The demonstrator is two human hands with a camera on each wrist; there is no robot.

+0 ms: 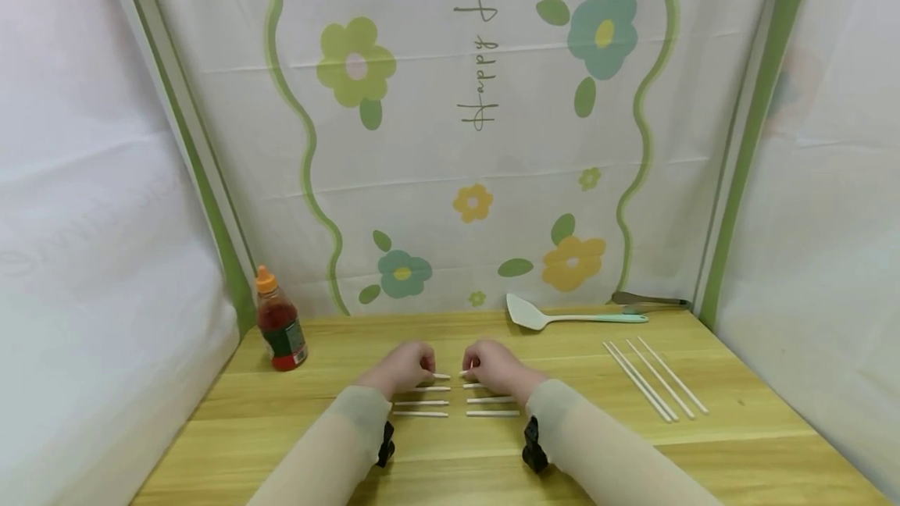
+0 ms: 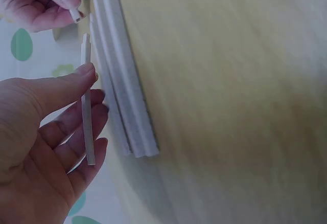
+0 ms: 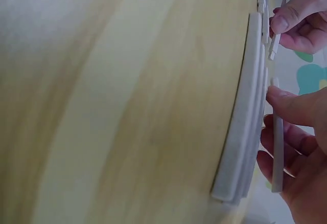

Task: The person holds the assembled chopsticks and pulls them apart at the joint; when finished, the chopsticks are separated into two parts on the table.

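Observation:
My left hand (image 1: 406, 367) pinches a short white stick (image 2: 88, 127) between thumb and fingers; its far end has a narrower stepped tip. Across from it my right hand (image 1: 496, 365) pinches a similar short white stick (image 3: 278, 155). Their inner ends point at each other with a small gap between. Nearer the front, three short white sticks (image 1: 422, 414) lie in parallel by the left hand, partly covered by it in the head view. Three more short sticks (image 1: 492, 413) lie likewise by the right hand, each row facing the other.
Several long white sticks (image 1: 657, 381) lie slanted on the right of the wooden table (image 1: 450, 459). A white spatula (image 1: 562, 318) with a mint handle and dark-handled tongs (image 1: 650, 301) lie at the back right. A red sauce bottle (image 1: 283, 330) stands at the left, before the flowered curtain.

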